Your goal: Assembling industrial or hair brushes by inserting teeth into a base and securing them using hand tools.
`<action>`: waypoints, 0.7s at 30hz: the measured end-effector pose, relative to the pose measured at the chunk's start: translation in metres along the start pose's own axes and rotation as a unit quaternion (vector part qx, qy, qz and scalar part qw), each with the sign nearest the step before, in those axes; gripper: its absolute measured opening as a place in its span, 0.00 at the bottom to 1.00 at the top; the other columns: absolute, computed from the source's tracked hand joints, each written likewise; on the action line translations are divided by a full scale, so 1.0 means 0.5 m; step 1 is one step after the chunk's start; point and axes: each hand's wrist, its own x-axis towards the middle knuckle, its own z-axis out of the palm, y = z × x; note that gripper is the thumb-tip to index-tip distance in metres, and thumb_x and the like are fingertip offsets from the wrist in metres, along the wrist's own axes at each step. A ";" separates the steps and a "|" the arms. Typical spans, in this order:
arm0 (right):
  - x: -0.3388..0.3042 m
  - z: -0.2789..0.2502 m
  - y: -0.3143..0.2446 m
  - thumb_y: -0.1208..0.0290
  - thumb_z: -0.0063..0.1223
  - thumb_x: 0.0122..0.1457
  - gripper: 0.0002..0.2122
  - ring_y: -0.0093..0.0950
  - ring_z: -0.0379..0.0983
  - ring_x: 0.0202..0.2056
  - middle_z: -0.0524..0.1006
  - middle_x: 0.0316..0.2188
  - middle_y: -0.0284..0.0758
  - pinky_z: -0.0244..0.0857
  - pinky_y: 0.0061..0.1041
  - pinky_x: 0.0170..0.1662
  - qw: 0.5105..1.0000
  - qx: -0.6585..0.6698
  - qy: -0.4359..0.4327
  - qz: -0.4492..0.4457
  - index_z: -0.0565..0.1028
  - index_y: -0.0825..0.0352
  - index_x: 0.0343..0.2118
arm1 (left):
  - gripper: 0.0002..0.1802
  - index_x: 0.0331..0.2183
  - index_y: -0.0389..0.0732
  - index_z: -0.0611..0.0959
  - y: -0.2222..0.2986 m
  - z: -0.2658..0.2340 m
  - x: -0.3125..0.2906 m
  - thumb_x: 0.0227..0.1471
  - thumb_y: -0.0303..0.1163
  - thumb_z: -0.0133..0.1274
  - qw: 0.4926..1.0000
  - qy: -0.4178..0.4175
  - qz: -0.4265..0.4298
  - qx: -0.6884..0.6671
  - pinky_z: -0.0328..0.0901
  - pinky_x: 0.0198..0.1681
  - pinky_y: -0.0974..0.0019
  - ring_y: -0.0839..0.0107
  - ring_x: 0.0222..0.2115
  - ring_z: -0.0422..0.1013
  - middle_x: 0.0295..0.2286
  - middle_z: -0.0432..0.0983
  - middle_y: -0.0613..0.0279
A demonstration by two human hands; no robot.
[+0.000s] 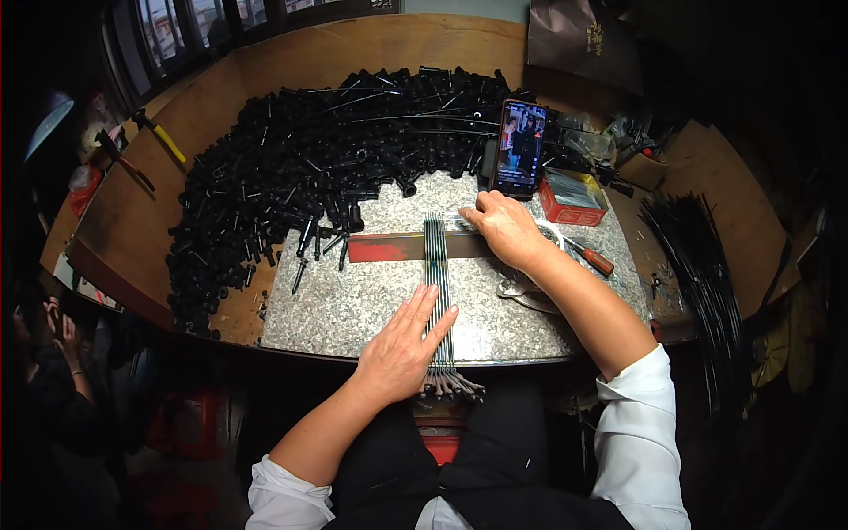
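Side by side on a speckled stone slab (336, 309) lies a row of thin dark rods (436, 252), pointing away from me. Their knobbly, pale near ends (450, 384) stick out past the slab's front edge. My left hand (397, 349) rests along the left of the row, its fingers stretched out and touching the rods. Under the far part of the rods runs a flat red and brown strip (380, 248), set crosswise. Right of the rods, over the strip's right end, is my right hand (508, 231), fingers bent together; whatever they hold is hidden.
A big heap of black plastic parts (291, 150) covers the back and left. A lit phone (519, 146) stands upright beside a red box (572, 199). Right of my right hand lies a screwdriver (594, 258). Long black rods (707, 274) hang at the right; pliers (159, 137) sit on the left wall.
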 end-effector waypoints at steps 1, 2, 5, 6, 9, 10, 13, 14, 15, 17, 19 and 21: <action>0.001 -0.003 -0.001 0.74 0.46 0.49 0.10 0.34 0.70 0.36 0.71 0.29 0.37 0.66 0.32 0.38 1.000 -0.002 0.008 -0.002 0.77 0.64 0.35 | 0.38 0.55 0.38 0.65 -0.001 0.001 0.000 0.37 0.20 0.49 1.000 0.000 0.000 -0.004 0.51 0.60 0.54 0.45 0.58 0.52 0.55 0.53 0.35; 0.002 -0.005 -0.001 0.74 0.46 0.49 0.10 0.34 0.69 0.37 0.71 0.30 0.37 0.65 0.32 0.39 1.000 -0.003 0.015 -0.004 0.77 0.64 0.34 | 0.38 0.55 0.38 0.65 -0.001 0.000 -0.001 0.37 0.20 0.49 1.000 0.000 -0.001 -0.004 0.51 0.60 0.54 0.45 0.58 0.52 0.55 0.53 0.35; 0.006 -0.006 -0.002 0.74 0.46 0.49 0.09 0.33 0.68 0.37 0.71 0.30 0.37 0.64 0.31 0.39 1.000 -0.007 0.004 0.000 0.77 0.65 0.32 | 0.38 0.55 0.38 0.65 0.000 0.000 -0.002 0.37 0.20 0.50 1.000 0.001 -0.002 -0.005 0.50 0.60 0.54 0.45 0.58 0.52 0.55 0.53 0.35; 0.006 -0.003 0.000 0.74 0.46 0.49 0.09 0.33 0.68 0.37 0.71 0.30 0.37 0.64 0.31 0.39 1.000 -0.007 0.004 0.000 0.77 0.65 0.32 | 0.39 0.55 0.38 0.65 -0.001 0.000 -0.002 0.36 0.20 0.50 1.000 -0.003 -0.003 -0.001 0.50 0.60 0.54 0.46 0.58 0.52 0.55 0.53 0.35; 0.004 0.003 0.006 0.74 0.46 0.49 0.09 0.33 0.68 0.37 0.71 0.30 0.37 0.64 0.31 0.39 1.000 0.004 0.016 -0.005 0.77 0.64 0.32 | 0.39 0.55 0.38 0.65 0.001 -0.002 0.000 0.36 0.20 0.51 1.000 -0.004 -0.002 -0.004 0.50 0.60 0.54 0.46 0.58 0.52 0.55 0.53 0.35; 0.003 0.002 0.008 0.74 0.46 0.49 0.09 0.33 0.68 0.37 0.70 0.30 0.37 0.64 0.31 0.39 1.000 0.007 0.011 0.002 0.77 0.64 0.32 | 0.39 0.55 0.38 0.65 0.002 -0.003 0.001 0.36 0.21 0.51 1.000 -0.002 -0.001 -0.010 0.50 0.60 0.54 0.46 0.58 0.52 0.55 0.53 0.35; 0.006 -0.001 0.004 0.74 0.46 0.49 0.08 0.33 0.68 0.37 0.70 0.30 0.37 0.64 0.31 0.39 1.000 0.011 0.004 0.006 0.77 0.64 0.31 | 0.39 0.55 0.38 0.65 -0.001 -0.001 -0.002 0.35 0.22 0.52 1.000 -0.002 -0.003 -0.003 0.50 0.60 0.54 0.46 0.58 0.52 0.55 0.53 0.35; 0.006 -0.003 0.003 0.74 0.46 0.49 0.08 0.33 0.68 0.37 0.70 0.30 0.37 0.64 0.32 0.39 1.000 0.008 0.002 0.006 0.77 0.64 0.31 | 0.39 0.55 0.38 0.65 -0.004 0.002 -0.002 0.35 0.22 0.52 1.000 -0.002 -0.003 -0.003 0.50 0.60 0.54 0.46 0.58 0.52 0.55 0.53 0.35; 0.006 -0.003 0.003 0.74 0.46 0.49 0.08 0.33 0.68 0.37 0.70 0.30 0.37 0.64 0.32 0.39 1.000 0.008 0.002 0.006 0.77 0.64 0.31 | 0.39 0.53 0.37 0.68 -0.009 0.007 -0.003 0.38 0.41 0.53 1.000 0.014 0.011 0.015 0.52 0.59 0.53 0.44 0.57 0.53 0.54 0.55 0.34; 0.007 0.000 0.003 0.74 0.46 0.49 0.08 0.34 0.68 0.37 0.70 0.29 0.37 0.65 0.32 0.39 1.000 0.012 0.007 0.006 0.77 0.65 0.31 | 0.45 0.51 0.36 0.70 -0.008 0.007 -0.003 0.41 0.61 0.54 0.999 0.030 0.027 0.033 0.54 0.58 0.51 0.42 0.56 0.55 0.53 0.56 0.34; 0.005 0.002 0.005 0.74 0.47 0.49 0.08 0.34 0.69 0.37 0.70 0.29 0.38 0.65 0.32 0.39 1.000 0.013 0.007 0.006 0.77 0.65 0.31 | 0.39 0.55 0.38 0.65 -0.001 -0.001 -0.001 0.36 0.21 0.51 1.000 0.000 -0.002 -0.008 0.50 0.60 0.54 0.46 0.58 0.52 0.55 0.53 0.35; 0.004 0.004 0.003 0.74 0.47 0.49 0.08 0.34 0.69 0.36 0.70 0.29 0.38 0.66 0.32 0.39 1.000 0.014 0.008 0.006 0.77 0.65 0.31 | 0.38 0.55 0.38 0.65 -0.001 -0.001 -0.002 0.37 0.20 0.51 1.000 0.001 -0.001 -0.006 0.50 0.60 0.54 0.46 0.58 0.52 0.55 0.53 0.35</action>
